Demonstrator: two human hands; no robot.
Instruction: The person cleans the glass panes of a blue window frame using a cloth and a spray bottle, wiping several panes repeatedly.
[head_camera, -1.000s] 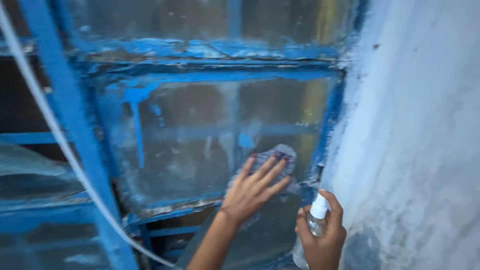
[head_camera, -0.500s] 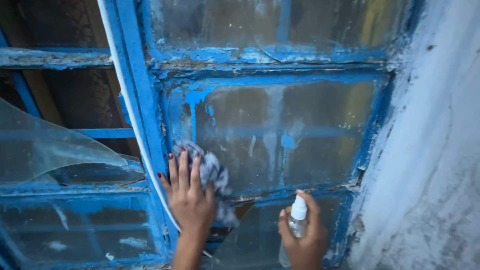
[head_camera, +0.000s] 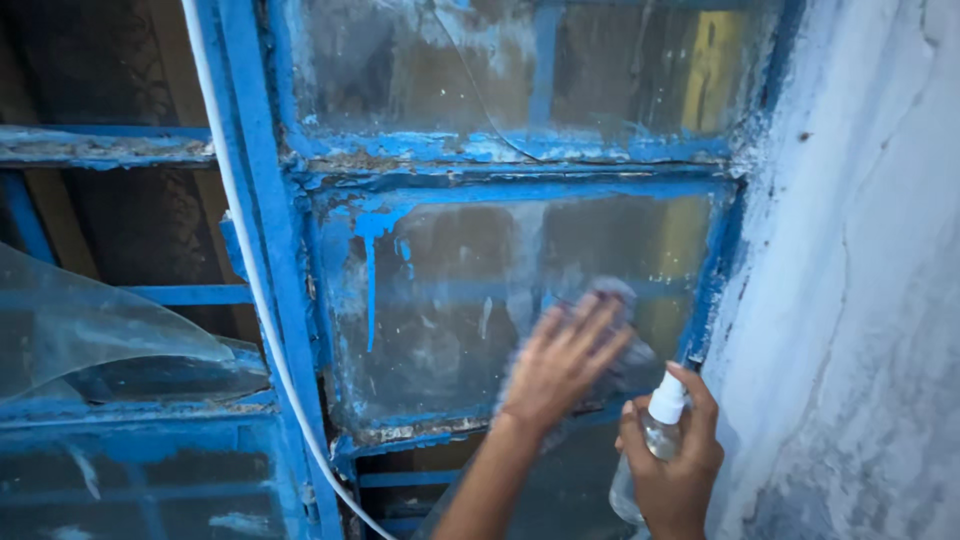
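While the left hand (head_camera: 560, 365) lies flat with fingers spread, it presses a grey cloth (head_camera: 618, 330) against the grimy glass pane (head_camera: 450, 300), low and toward the pane's right side; the hand is blurred. Wiping well, I judge, means keeping the whole palm on the cloth and reaching into the corners by the blue window frame (head_camera: 290, 250). Just right of it, the right hand (head_camera: 675, 465) is wrapped around a clear spray bottle (head_camera: 655, 430), forefinger resting over its white nozzle, beside the whitewashed wall (head_camera: 860, 300).
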